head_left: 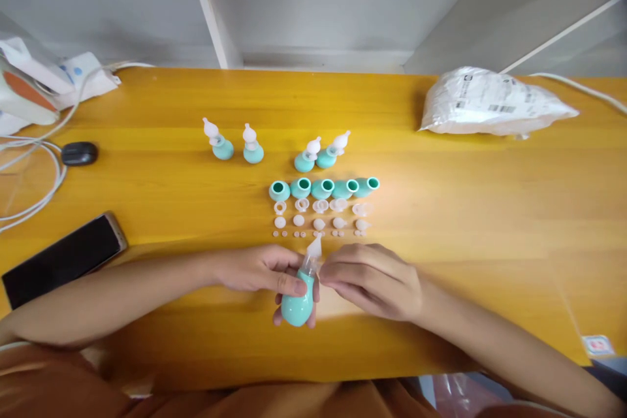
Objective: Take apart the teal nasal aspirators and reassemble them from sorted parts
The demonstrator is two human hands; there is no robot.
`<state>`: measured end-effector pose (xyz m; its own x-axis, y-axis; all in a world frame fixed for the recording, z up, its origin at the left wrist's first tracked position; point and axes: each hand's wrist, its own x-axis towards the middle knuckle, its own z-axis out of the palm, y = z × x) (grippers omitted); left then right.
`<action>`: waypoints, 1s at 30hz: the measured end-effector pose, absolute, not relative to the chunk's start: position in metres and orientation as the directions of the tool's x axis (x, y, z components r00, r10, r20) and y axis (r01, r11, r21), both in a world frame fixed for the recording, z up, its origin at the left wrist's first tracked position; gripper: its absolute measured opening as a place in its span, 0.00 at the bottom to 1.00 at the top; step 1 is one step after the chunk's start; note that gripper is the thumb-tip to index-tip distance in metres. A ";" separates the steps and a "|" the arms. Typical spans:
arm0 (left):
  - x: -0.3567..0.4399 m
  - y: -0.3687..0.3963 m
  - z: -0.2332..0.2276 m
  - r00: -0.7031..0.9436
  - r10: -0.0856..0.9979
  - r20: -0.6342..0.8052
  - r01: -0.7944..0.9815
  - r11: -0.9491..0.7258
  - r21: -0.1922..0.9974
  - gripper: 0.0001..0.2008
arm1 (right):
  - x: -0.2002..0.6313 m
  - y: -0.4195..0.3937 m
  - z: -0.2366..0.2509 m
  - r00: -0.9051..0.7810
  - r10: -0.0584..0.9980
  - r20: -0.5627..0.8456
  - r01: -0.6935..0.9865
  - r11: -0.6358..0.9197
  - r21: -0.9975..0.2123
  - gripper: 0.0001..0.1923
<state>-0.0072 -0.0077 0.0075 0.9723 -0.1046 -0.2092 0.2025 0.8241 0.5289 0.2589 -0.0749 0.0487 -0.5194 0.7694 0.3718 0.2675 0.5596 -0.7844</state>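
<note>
Near the table edge, the left hand [262,269] grips a teal rubber bulb [297,306] with closed fingers, and the clear nozzle [312,253] on it points away. The right hand [373,279] is curled, its fingertips touching the nozzle base. Just behind the hands lie rows of small white parts [319,221], then five open teal bulbs [323,188]. Farther stand four assembled aspirators [252,145]. A black phone [63,258] lies left; a white plastic bag [490,103] is far right on the yellow table [490,222].

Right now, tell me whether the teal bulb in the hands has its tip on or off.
On. The teal bulb, held by the left hand, carries a white tip at its neck; the right hand touches it.
</note>
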 end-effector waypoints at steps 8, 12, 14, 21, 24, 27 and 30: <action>-0.007 -0.008 0.007 0.965 -0.144 -0.217 0.242 0.805 0.542 0.22 | 0.342 -0.087 0.094 -0.216 0.976 -0.039 0.622 0.107 -0.776 0.05; -0.007 -0.010 0.006 0.966 -0.133 -0.224 0.237 0.806 0.543 0.22 | 0.371 -0.095 0.048 -0.075 0.989 -0.126 0.736 -0.030 -0.676 0.09; -0.007 -0.010 0.006 0.966 -0.123 -0.227 0.230 0.806 0.545 0.22 | 0.369 -0.098 0.029 -0.098 0.986 -0.136 0.741 -0.019 -0.671 0.12; -0.007 -0.010 0.006 0.957 -0.136 -0.258 0.258 0.806 0.533 0.22 | 0.350 -0.097 0.022 -0.152 0.987 -0.055 0.742 0.077 -0.666 0.09; -0.007 -0.010 0.005 0.956 -0.133 -0.260 0.257 0.807 0.531 0.22 | 0.348 -0.094 0.019 -0.173 0.984 -0.034 0.741 0.108 -0.663 0.09; -0.007 -0.010 0.005 0.960 -0.135 -0.246 0.251 0.805 0.538 0.22 | 0.347 -0.093 0.016 -0.164 0.986 -0.006 0.746 0.120 -0.654 0.09; -0.006 -0.009 0.006 0.960 -0.134 -0.245 0.251 0.802 0.542 0.21 | 0.346 -0.094 0.019 -0.145 0.989 -0.020 0.748 0.096 -0.657 0.09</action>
